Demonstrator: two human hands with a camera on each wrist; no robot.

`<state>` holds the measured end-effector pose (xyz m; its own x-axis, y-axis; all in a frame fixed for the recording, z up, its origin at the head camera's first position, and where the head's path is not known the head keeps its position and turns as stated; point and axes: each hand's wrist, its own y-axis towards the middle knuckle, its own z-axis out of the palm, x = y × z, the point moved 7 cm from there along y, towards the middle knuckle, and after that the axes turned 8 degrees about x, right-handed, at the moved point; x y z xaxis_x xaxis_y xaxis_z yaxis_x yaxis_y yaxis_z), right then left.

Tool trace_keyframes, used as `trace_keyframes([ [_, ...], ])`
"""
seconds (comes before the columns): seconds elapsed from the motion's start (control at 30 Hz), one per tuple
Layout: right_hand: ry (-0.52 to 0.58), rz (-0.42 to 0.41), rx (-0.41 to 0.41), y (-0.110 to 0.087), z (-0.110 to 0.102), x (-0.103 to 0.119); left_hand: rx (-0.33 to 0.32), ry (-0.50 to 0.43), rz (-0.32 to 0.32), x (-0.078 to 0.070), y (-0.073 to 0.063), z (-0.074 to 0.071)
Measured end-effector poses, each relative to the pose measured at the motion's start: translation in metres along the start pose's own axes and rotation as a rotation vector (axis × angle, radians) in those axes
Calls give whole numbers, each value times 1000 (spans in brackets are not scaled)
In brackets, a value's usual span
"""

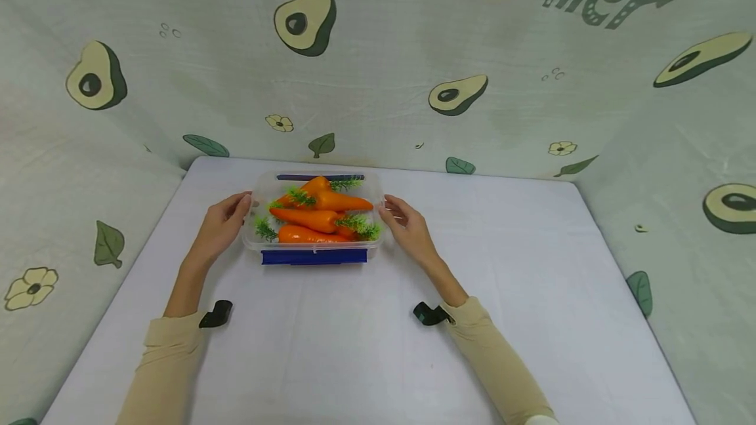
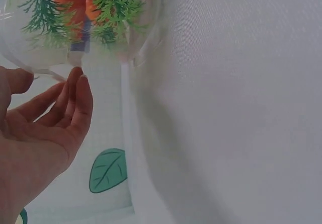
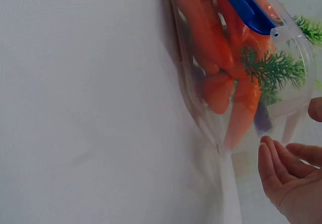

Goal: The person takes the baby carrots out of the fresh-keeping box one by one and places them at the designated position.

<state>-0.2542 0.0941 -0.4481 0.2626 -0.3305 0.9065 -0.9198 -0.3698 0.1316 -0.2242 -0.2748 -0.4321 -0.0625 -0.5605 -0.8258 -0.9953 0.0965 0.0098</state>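
Observation:
A clear plastic food container [image 1: 255, 215] with blue side flaps [image 1: 314, 257] sits toward the back of the table in the head view. Inside lie several orange carrots [image 1: 304, 218] with green feathery tops [image 1: 357, 227]. My left hand [image 1: 223, 225] grips the container's left end, its thumb at the rim and its curled fingers below in the left wrist view. At the opposite end my right hand [image 1: 411, 229] holds the rim the same way. The right wrist view shows the right fingertips [image 3: 266, 146] at the container's end wall, close to a blue flap [image 3: 249, 10].
A white cloth covers the table [image 1: 508, 267]. Behind and beside it hangs a pale green curtain [image 1: 378, 51] printed with avocados, leaves and flowers. Small black wrist cameras [image 1: 217, 313] are fixed at both beige sleeves [image 1: 499, 363].

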Motion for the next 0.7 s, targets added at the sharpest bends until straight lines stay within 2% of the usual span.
trace_keyframes([
  [0.2, 80, 56, 15, 2, 0, -3, 6, -77, -25, 4, -2, 0],
  [0.43, 177, 128, 3, 2, -2, -4, 10, -119, -67, 4, -3, 0],
  [0.57, 198, 155, 7, -2, -4, 2, -2, -134, -61, 3, -3, 0],
  [0.7, 206, 159, 11, -3, -5, -2, -10, -145, -61, 2, -4, 2],
])
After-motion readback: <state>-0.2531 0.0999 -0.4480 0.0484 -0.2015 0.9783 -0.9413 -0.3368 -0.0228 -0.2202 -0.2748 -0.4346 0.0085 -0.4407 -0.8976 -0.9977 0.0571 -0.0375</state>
